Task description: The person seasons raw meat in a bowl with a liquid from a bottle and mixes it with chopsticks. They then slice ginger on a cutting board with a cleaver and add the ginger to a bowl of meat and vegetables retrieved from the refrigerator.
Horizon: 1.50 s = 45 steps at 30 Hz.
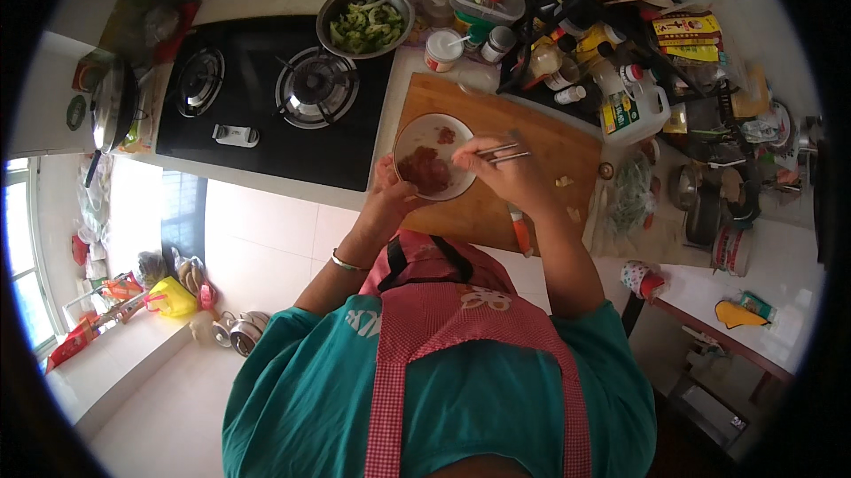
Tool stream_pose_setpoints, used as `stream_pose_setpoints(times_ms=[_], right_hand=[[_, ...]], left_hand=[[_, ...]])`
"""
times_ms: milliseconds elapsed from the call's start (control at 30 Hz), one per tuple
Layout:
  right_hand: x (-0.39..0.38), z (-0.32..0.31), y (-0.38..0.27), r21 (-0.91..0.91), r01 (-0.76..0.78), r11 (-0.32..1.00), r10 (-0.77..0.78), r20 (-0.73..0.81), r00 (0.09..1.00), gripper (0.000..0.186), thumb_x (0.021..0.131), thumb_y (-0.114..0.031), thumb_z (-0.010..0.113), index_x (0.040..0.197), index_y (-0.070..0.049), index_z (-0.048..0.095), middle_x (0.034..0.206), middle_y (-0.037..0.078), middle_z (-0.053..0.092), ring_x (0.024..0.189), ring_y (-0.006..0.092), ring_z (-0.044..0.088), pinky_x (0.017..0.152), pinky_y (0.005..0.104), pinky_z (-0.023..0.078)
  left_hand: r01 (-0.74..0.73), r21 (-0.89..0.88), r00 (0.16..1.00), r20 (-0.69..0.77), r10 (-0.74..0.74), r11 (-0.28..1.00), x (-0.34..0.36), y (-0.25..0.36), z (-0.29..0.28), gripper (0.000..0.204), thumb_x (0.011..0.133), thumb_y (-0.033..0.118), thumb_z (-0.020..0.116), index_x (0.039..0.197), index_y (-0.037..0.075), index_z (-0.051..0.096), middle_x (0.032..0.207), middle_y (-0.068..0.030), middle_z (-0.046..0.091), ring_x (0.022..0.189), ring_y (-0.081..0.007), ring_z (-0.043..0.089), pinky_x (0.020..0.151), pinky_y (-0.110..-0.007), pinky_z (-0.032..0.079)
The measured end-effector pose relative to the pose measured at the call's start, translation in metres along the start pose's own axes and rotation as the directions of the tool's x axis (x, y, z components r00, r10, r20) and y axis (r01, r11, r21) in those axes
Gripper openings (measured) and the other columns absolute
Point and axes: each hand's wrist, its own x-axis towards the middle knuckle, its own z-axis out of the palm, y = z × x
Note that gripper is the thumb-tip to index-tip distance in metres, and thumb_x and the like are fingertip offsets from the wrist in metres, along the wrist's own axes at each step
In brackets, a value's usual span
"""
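Note:
A white bowl with a dark rim is tilted over the cutting board. Reddish raw meat in small pieces lies inside it, with a little lump stuck higher on the wall. Fingers of my left hand grip the bowl's near left edge. In my right hand, closed at the bowl's right rim, are metal chopsticks; their far ends stick out past my knuckles, and the other ends are hidden by the hand. On the wooden cutting board, right of that hand, lies an orange-handled knife beside small pale scraps.
Left of the board is a black gas stove with two burners. A steel bowl of cut green vegetables stands at its back right corner. Behind the board are a white tub and jars; bottles and a white jug crowd the right.

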Motion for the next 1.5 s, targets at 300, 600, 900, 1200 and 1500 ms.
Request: stream_pose_setpoints(times_ms=[300, 600, 900, 1200, 1500], right_hand=[[0.004, -0.007, 0.016, 0.196, -0.120, 0.973, 0.143, -0.107, 0.984, 0.014, 0.097, -0.016, 0.069, 0.098, -0.002, 0.072, 0.081, 0.002, 0.071, 0.079, 0.0087, 0.065, 0.069, 0.0251, 0.051], [-0.002, -0.018, 0.015, 0.084, -0.087, 0.993, 0.104, -0.218, 0.970, 0.017, 0.098, -0.020, 0.068, 0.096, -0.003, 0.071, 0.077, 0.004, 0.071, 0.070, 0.0101, 0.064, 0.064, 0.0268, 0.050], [-0.006, -0.017, 0.009, 0.050, -0.142, 0.989, 0.148, -0.153, 0.977, 0.017, 0.096, -0.020, 0.070, 0.094, -0.003, 0.072, 0.078, 0.005, 0.072, 0.069, 0.0146, 0.066, 0.065, 0.0294, 0.051], [-0.003, 0.003, 0.011, 0.228, -0.135, 0.964, 0.163, -0.110, 0.981, 0.012, 0.094, -0.014, 0.072, 0.092, -0.002, 0.072, 0.082, 0.006, 0.070, 0.078, 0.0142, 0.063, 0.070, 0.0297, 0.049], [-0.004, -0.008, 0.017, 0.074, -0.042, 0.996, 0.052, -0.138, 0.989, 0.017, 0.095, -0.018, 0.070, 0.093, -0.001, 0.073, 0.078, 0.009, 0.073, 0.073, 0.0144, 0.069, 0.065, 0.0299, 0.052]], left_hand=[[-0.009, 0.005, 1.000, -0.020, 0.009, 1.000, 0.009, -0.007, -0.006, 0.067, 0.083, -0.003, 0.055, 0.140, 0.013, 0.024, 0.148, -0.0129, 0.041, 0.136, -0.0326, 0.048, 0.103, -0.053, 0.052], [0.000, 0.001, 0.999, -0.035, 0.000, 1.000, 0.005, -0.005, 0.000, 0.064, 0.085, -0.001, 0.057, 0.139, 0.014, 0.026, 0.147, -0.0133, 0.041, 0.135, -0.0318, 0.049, 0.104, -0.053, 0.051], [0.000, 0.020, 1.000, -0.030, 0.001, 1.000, 0.007, -0.004, -0.002, 0.064, 0.084, -0.002, 0.056, 0.139, 0.013, 0.025, 0.145, -0.0150, 0.043, 0.133, -0.0328, 0.051, 0.104, -0.052, 0.051], [0.009, -0.031, 1.000, -0.018, -0.010, 0.999, 0.003, -0.001, 0.009, 0.065, 0.084, -0.002, 0.055, 0.139, 0.012, 0.026, 0.145, -0.0144, 0.044, 0.132, -0.0326, 0.053, 0.104, -0.052, 0.052], [0.005, -0.021, 0.999, -0.043, -0.006, 1.000, 0.002, -0.006, 0.013, 0.067, 0.080, -0.003, 0.056, 0.141, 0.010, 0.030, 0.145, -0.0131, 0.046, 0.133, -0.0304, 0.053, 0.102, -0.051, 0.054]])
